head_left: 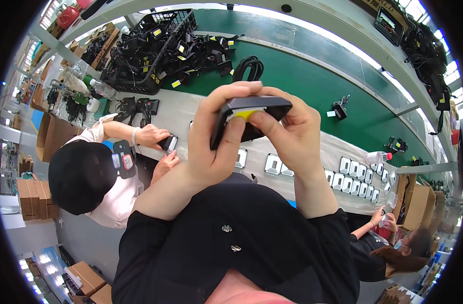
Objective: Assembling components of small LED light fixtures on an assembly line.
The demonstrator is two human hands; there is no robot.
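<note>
- From where I stand, the left hand (207, 139) clasps one end of a black box (264, 102), its thumb against the near face.
- The right hand (294, 129) grasps the other end, thumb at the edge of a yellow label (243, 115).
- Both grips are firm; the box is up off the bench (322, 197), tilted, before the person's chest.
- A coiled black cable (249, 67) shows just beyond the fingers; whether it joins the box, I can't tell.
- Farther back, a black crate (140, 85) brims with dark corded units, and more lie heaped beside it (203, 61) on the green mat (302, 76).
- To the right, white square pieces (360, 175) sit in rows near a red-capped bottle (377, 157).
- At the left, a black-capped co-worker (82, 175) handles a small dark unit (169, 143).
</note>
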